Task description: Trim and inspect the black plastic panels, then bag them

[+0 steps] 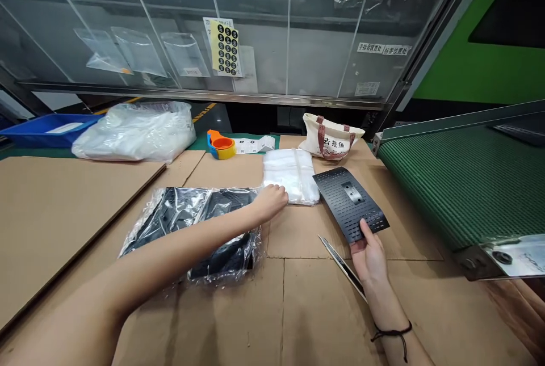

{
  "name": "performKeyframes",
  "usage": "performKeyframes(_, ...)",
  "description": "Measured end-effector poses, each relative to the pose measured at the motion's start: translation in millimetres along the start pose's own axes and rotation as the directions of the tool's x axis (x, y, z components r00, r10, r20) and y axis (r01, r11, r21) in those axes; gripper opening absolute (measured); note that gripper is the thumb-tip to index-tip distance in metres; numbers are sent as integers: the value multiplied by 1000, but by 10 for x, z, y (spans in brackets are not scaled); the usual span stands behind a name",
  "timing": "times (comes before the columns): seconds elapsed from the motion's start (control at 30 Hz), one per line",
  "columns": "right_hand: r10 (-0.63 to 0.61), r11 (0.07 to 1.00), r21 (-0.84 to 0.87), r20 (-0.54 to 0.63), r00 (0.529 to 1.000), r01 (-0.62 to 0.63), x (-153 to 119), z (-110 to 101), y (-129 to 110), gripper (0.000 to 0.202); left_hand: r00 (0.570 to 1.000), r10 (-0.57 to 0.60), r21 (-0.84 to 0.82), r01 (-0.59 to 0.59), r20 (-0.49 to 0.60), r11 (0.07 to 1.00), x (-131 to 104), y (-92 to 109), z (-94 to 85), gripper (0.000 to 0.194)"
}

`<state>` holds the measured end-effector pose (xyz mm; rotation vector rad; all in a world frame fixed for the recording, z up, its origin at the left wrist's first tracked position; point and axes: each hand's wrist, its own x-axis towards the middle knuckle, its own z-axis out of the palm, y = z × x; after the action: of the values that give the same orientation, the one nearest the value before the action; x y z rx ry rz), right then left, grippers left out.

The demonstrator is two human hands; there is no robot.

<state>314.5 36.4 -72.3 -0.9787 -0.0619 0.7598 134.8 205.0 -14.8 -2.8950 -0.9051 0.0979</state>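
Note:
My right hand [369, 252] grips the lower end of a thin black perforated panel [334, 198], held tilted above the table with the thumb on its face. A rectangular plate-like patch with dark holes shows in the panel's middle. Curled into a fist, my left hand [271, 202] is at the lower left corner of a stack of clear plastic bags [292, 170]; its fingertips are hidden. Under my left forearm lie black parts in clear plastic wrap [232, 258]. A utility knife [340, 264] rests on the cardboard left of my right wrist.
At the back stand a tape dispenser [222, 147], a cloth bag [332, 138], a big plastic-wrapped bundle [136, 130] and a blue tray [42, 138]. A green conveyor belt [468, 184] borders the right side. A cardboard sheet [63, 213] lies left. Clear pockets [264, 31] hang behind.

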Motion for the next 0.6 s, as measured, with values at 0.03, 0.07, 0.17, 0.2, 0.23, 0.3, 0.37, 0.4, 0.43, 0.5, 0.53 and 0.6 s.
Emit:
performKeyframes(0.03, -7, 1000, -14, 0, 1000, 7, 3, -9, -1, 49, 1000, -11, -7, 11, 11, 1000, 22, -19, -27, 21)
performKeyframes(0.07, -11, 1000, -28, 5, 1000, 12, 2, -15, -1, 49, 1000, -24, -16, 24, 20, 1000, 50, -45, -60, 21)
performKeyframes(0.17, -29, 999, -41, 25, 999, 30, -27, -11, -2, 46, 996, -72, -56, 75, 54, 996, 164, -152, -136, 15)
performKeyframes(0.2, -36, 999, -38, 35, 999, 37, -44, -2, -2, 44, 993, -91, -75, 96, 71, 993, 206, -190, -146, 10)
performKeyframes(0.23, -44, 998, -35, 42, 998, 46, -63, 9, -2, 43, 990, -110, -98, 119, 93, 988, 246, -227, -149, 6)
performKeyframes(0.3, -56, 998, -40, 41, 998, 57, -105, 34, -6, 42, 980, -148, -145, 168, 134, 975, 311, -291, -140, 17)
performKeyframes(0.37, -56, 996, -62, 35, 998, 58, -140, 56, -17, 42, 971, -182, -190, 211, 157, 959, 349, -333, -123, 23)
performKeyframes(0.4, -54, 996, -72, 39, 998, 57, -150, 62, -25, 42, 968, -194, -211, 226, 161, 951, 359, -345, -113, 23)
performKeyframes(0.43, -54, 995, -79, 48, 997, 58, -154, 64, -35, 43, 966, -200, -232, 235, 163, 944, 362, -352, -103, 23)
performKeyframes(0.5, -60, 995, -72, 66, 996, 64, -135, 54, -59, 43, 967, -195, -278, 236, 167, 931, 360, -354, -81, 22)
performKeyframes(0.53, -61, 996, -55, 68, 996, 65, -112, 43, -73, 43, 967, -187, -301, 232, 170, 925, 357, -351, -70, 22)
performKeyframes(0.6, -47, 999, 0, 56, 997, 47, -51, 15, -98, 41, 968, -176, -339, 228, 177, 913, 356, -344, -47, 22)
